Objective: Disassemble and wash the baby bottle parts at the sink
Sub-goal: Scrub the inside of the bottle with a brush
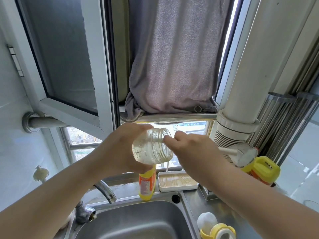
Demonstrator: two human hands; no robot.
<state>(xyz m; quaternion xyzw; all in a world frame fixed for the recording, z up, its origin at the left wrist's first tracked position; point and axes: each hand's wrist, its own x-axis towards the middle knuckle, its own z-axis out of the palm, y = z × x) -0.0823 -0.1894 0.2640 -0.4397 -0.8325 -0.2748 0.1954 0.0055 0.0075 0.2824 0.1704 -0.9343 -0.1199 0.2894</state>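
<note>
My left hand [119, 149] grips the clear baby bottle body [151, 146] from behind and holds it tilted above the sink [131, 221], its threaded mouth open and facing right. Droplets cling to the inside of the bottle. My right hand [191, 150] is just right of the mouth, and its fingertips touch the threaded rim. The back of that hand faces me, so its palm is hidden. On the counter at the bottom right lie the yellow collar with a pale ring [219, 232] and a white dome-shaped part [207, 219].
A steel faucet [106, 193] arches over the sink's left rear. Behind the sink stand a yellow detergent bottle [146, 184] and a white tray [177, 181]. A yellow jug [260, 169] sits right, under a white pipe [241, 100]. A grey towel [172, 66] hangs in the window.
</note>
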